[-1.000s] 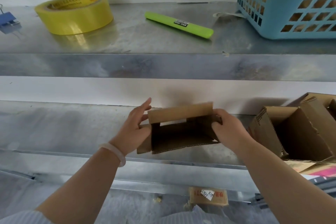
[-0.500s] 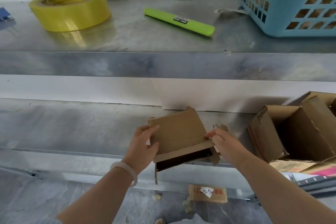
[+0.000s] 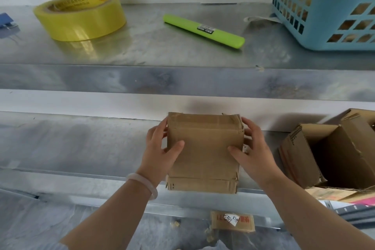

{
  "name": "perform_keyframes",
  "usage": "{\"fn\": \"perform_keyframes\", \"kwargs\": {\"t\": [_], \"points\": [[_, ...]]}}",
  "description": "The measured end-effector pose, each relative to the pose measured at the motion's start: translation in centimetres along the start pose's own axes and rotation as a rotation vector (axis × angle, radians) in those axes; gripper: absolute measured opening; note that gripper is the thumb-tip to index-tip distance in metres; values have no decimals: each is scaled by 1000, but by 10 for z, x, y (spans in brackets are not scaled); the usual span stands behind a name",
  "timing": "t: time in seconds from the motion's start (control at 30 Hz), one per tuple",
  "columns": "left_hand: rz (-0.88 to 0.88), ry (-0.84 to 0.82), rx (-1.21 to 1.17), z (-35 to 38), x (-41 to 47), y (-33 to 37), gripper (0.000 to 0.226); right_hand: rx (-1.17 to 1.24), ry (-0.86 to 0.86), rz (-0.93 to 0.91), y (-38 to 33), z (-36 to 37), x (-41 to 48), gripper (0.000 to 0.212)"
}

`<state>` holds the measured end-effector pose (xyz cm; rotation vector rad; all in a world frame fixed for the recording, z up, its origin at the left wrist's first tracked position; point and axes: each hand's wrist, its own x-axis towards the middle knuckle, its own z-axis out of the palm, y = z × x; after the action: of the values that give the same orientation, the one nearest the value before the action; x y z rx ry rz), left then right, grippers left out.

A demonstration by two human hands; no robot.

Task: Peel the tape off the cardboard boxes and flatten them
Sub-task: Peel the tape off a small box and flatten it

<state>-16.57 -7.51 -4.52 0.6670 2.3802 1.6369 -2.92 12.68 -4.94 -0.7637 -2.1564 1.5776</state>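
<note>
- We look at two grey metal shelves against a white wall: an upper shelf (image 3: 182,55) across the top and a lower shelf (image 3: 81,148) below it.
- A light blue plastic basket (image 3: 328,16) with square holes stands at the right end of the upper shelf and is cut off by the frame.
- Open boxes (image 3: 334,158) of brown cardboard lie tipped on the right of the lower shelf, their dark insides turned toward us.
- In the centre we see the box (image 3: 205,152), the task's thing, held up over the front edge of the lower shelf. Its broad plain face is turned toward us and it looks pressed flat. A glossy band crosses it near the top, and a narrow flap shows along the bottom.
- The left hand (image 3: 160,154) grasps the box's left edge, thumb on the front face, fingers curled behind.
- The right hand (image 3: 253,152) grasps the right edge the same way, thumb on the front, fingers bent round the side.
- A yellow tape roll (image 3: 81,16) lies flat on the left of the upper shelf.
- A bright green stick (image 3: 203,30) with a small label lies at a slant between the tape roll and the basket, well apart from both. We cannot tell whether it is a pen or a cutter.
- A cardboard scrap (image 3: 233,221) with a handwritten white label lies on the floor below the box.
- A pale bracelet (image 3: 142,184) circles the left wrist.
- A blue clip (image 3: 6,20) sits at the far left edge of the upper shelf.
</note>
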Motion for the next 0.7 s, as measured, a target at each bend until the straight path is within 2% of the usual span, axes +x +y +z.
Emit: {"fn": "perform_keyframes", "kwargs": {"t": [0.1,0.23,0.3,0.37,0.4,0.5,0.57,0.63,0.7], "points": [[175,59,29,-1,6,10,42,-100,15,-130,-5,-2,2,66],[243,58,123,-6,7,9,24,-227,9,-296,-6,0,1,57],[176,67,30,-10,5,7,13,-278,-8,-338,-3,-1,1,47],[-35,74,-268,-14,7,10,22,-262,-14,-367,-4,-1,0,34],[-149,75,-359,-17,10,12,28,-180,-18,-348,-8,0,-1,28],[-330,28,-292,-28,23,26,28,125,14,-145,-22,2,-2,25],[-378,-32,-197,-31,29,33,25,90,46,-27,-30,0,2,18],[-401,-72,-154,-33,32,36,27,-2,46,72,-38,-3,7,24],[-407,-128,-159,-36,31,39,25,42,-4,194,-48,-7,14,21]]}}
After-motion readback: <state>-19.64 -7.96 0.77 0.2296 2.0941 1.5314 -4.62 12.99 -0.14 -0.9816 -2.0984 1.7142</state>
